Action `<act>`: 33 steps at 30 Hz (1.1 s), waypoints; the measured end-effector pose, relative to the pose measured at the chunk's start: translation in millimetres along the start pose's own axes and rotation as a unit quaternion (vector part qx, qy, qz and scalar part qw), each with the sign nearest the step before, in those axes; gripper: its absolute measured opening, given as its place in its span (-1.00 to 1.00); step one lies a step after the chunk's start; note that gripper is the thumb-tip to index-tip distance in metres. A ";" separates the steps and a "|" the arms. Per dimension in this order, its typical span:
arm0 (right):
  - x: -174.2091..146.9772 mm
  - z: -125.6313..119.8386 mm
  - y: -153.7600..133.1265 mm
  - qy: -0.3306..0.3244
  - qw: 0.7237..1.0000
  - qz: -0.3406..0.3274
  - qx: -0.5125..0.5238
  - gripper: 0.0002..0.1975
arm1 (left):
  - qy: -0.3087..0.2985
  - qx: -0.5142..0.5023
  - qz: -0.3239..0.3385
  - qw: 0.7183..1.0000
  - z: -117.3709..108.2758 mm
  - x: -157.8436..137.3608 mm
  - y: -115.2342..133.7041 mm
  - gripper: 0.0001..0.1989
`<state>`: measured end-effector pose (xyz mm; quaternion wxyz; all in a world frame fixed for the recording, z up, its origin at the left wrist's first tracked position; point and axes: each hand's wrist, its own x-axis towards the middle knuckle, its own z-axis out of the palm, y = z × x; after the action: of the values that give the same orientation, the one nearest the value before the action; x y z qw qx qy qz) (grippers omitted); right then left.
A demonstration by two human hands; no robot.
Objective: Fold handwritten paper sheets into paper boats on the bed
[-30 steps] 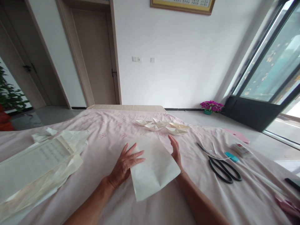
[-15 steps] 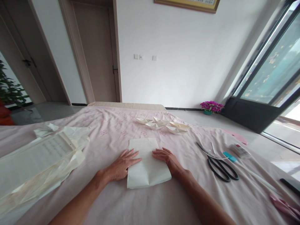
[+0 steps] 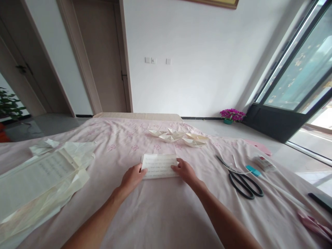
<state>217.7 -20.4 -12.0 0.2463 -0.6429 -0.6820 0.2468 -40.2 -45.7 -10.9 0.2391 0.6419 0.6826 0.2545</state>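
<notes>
Far left, a loose pile of written sheets (image 3: 33, 185) lies on the floral cloth (image 3: 160, 214); the left hand (image 3: 133, 176) pinches the left edge of a folded sheet of paper (image 3: 160, 166), which sits mid-cloth with its written side showing, nearer than the paper boats (image 3: 171, 138); the right hand (image 3: 186, 172) pinches the folded sheet's right edge, thumb on top; further right lie black-handled scissors (image 3: 246, 185)

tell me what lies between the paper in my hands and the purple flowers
In the head view, folded paper boats on the pink cloth, then floor, lie between the paper and the purple flowers.
</notes>
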 end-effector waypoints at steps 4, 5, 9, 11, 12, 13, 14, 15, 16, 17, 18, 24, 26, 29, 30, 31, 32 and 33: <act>3.2 8.1 -5.7 0.023 0.991 0.027 -0.127 -0.44 | 0.013 0.096 -0.028 0.995 6.9 2.7 0.2 -0.57; 2.9 9.4 -6.7 0.023 0.989 0.018 -0.143 -0.44 | 0.021 0.106 -0.028 0.994 9.1 2.4 -0.4 -0.51; 1.4 10.4 -9.1 0.014 0.984 -0.048 -0.172 -0.53 | 0.049 0.120 0.017 0.991 17.2 1.6 -4.4 -0.40; 2.3 9.6 -9.6 0.007 0.982 -0.059 -0.180 -0.57 | 0.057 0.124 0.040 0.990 19.4 2.3 -5.5 -0.42; 3.4 9.4 -9.8 0.002 0.981 -0.059 -0.185 -0.58 | 0.060 0.126 0.049 0.989 20.0 2.9 -5.5 -0.46; 4.8 9.4 -9.9 -0.001 0.980 -0.057 -0.189 -0.59 | 0.064 0.128 0.053 0.988 20.4 3.6 -5.2 -0.50; 6.5 9.6 -10.0 -0.003 0.980 -0.054 -0.193 -0.59 | 0.067 0.130 0.052 0.988 20.7 4.3 -4.6 -0.53; 8.3 10.0 -10.1 -0.005 0.979 -0.052 -0.197 -0.59 | 0.069 0.133 0.050 0.987 21.0 5.1 -4.0 -0.56; 10.2 10.5 -10.2 -0.007 0.978 -0.051 -0.201 -0.59 | 0.069 0.138 0.046 0.987 21.3 5.9 -3.4 -0.58; 12.0 11.1 -10.4 -0.009 0.978 -0.050 -0.204 -0.60 | 0.070 0.145 0.041 0.986 21.6 6.6 -2.8 -0.60; 13.7 11.6 -10.6 -0.011 0.977 -0.049 -0.208 -0.60 | 0.071 0.152 0.038 0.985 22.0 7.3 -2.4 -0.62; 20.3 12.5 -11.4 -0.024 0.972 -0.053 -0.229 -0.62 | 0.067 0.192 0.029 0.979 22.1 9.7 -1.0 -0.63; 21.7 12.6 -11.2 -0.027 0.970 -0.058 -0.236 -0.64 | 0.058 0.206 0.023 0.976 21.5 10.5 -0.2 -0.62; 23.8 13.3 -10.2 -0.023 0.967 -0.064 -0.244 -0.67 | 0.048 0.221 0.017 0.974 21.4 12.3 0.6 -0.60; 24.4 13.6 -9.8 -0.021 0.967 -0.067 -0.245 -0.67 | 0.046 0.223 0.016 0.974 21.5 12.9 0.7 -0.60; 25.0 14.0 -9.3 -0.018 0.967 -0.069 -0.245 -0.67 | 0.045 0.225 0.015 0.973 21.7 13.5 0.8 -0.59; 25.5 14.3 -8.9 -0.016 0.967 -0.071 -0.244 -0.67 | 0.044 0.226 0.014 0.973 21.9 13.9 0.9 -0.59; 25.9 14.6 -8.4 -0.014 0.967 -0.072 -0.244 -0.67 | 0.044 0.228 0.012 0.973 21.9 14.3 1.1 -0.59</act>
<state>200.4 4.7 -17.1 0.0896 -0.6292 -0.7694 0.0640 -25.9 -30.5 -26.8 0.0532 0.6762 0.7245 0.1228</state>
